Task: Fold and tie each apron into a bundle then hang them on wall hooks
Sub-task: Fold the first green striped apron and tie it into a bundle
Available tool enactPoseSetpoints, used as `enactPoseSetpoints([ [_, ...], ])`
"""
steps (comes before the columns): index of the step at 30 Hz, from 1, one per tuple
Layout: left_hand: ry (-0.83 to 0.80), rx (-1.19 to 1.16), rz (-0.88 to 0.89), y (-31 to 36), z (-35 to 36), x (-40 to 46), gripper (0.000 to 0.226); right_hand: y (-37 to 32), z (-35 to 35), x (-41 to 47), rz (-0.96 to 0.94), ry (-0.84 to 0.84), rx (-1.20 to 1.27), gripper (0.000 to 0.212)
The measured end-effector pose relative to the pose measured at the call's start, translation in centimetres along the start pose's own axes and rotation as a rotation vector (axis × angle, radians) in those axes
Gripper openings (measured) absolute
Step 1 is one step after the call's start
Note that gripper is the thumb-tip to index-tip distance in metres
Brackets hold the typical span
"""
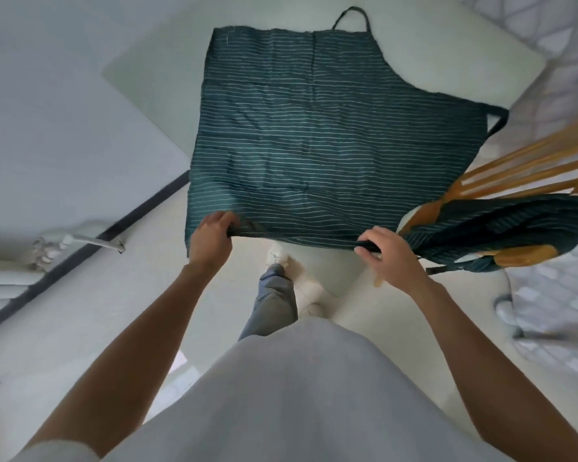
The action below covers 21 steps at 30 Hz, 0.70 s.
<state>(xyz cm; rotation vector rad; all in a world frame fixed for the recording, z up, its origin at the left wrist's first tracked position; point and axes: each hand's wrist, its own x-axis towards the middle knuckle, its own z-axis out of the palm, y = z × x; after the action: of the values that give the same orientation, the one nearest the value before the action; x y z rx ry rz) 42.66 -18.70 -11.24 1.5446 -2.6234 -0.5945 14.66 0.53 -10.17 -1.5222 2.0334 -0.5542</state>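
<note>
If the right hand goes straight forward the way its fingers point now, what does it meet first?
Probably only the striped apron that the right hand already grips at its near edge, spread flat on the white table. The wooden chair seems to lie off to its right.

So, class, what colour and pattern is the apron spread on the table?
Dark teal with thin pale horizontal stripes: the apron, seen best from the head view.

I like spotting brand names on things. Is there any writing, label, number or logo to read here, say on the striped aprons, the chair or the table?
None: no text, number or logo can be read anywhere in this view.
Spread apron: only pale stripes; no readable label shows.
Second apron draped on the wooden chair: stripes only.
White table: plain.
</note>
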Motion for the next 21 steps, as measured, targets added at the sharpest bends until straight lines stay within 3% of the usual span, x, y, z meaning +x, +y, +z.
enactPoseSetpoints([
  [4,0.116,-0.038,-0.071,-1.7,-2.1,-1.4,0.023,1.1,-0.6,-0.4,0.007,0.028,0.042,0.014],
  [8,0.044,-0.166,-0.006,-3.0,-3.0,-2.7,0.021,0.7,-0.7,-1.0,0.140,-0.064,0.117,0.017],
  [12,0.021,-0.166,-0.058,-2.9,-3.3,-3.0,0.021,0.3,-1.7,-0.9,0.087,-0.052,-0.002,0.018],
  [16,0.086,-0.199,-0.111,-1.7,-5.4,-1.2,0.037,0.4,-4.6,1.1,0.088,-0.125,0.018,0.016],
  [21,0.203,-0.171,-0.016,0.8,-8.9,5.3,0.038,0.1,-10.9,6.6,0.067,-0.048,0.020,0.019],
])
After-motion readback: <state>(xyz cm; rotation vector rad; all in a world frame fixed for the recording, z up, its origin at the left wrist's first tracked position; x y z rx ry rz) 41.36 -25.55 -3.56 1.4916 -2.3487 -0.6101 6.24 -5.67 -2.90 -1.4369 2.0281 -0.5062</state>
